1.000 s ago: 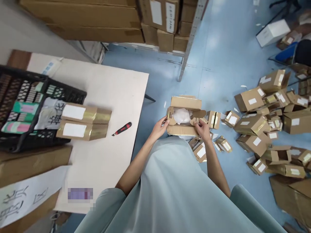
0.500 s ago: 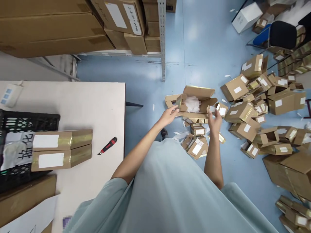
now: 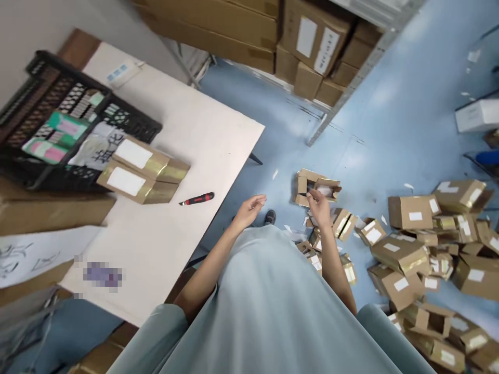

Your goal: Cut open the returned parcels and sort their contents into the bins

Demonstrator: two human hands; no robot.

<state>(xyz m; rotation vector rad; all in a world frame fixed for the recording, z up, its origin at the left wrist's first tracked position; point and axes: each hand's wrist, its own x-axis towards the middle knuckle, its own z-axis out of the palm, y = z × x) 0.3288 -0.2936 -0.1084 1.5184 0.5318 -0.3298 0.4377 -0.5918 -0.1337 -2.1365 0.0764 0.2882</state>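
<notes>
One box (image 3: 301, 187) is open; whether the right hand (image 3: 320, 209) pinches it is unclear. Left hand (image 3: 249, 210) is loosely spread. Two boxes (image 3: 159, 191), inward from the table's (image 3: 212, 145) right edge, look unopened.

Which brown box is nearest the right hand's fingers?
The open brown cardboard box directly beyond the right hand: only this box overlaps its fingers in view.

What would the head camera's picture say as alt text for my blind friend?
A person's right hand is at an open carton, the left hand apart and empty. On the left, a table bears a knife, taped boxes and a crate; more cartons litter the blue floor on the right.
</notes>
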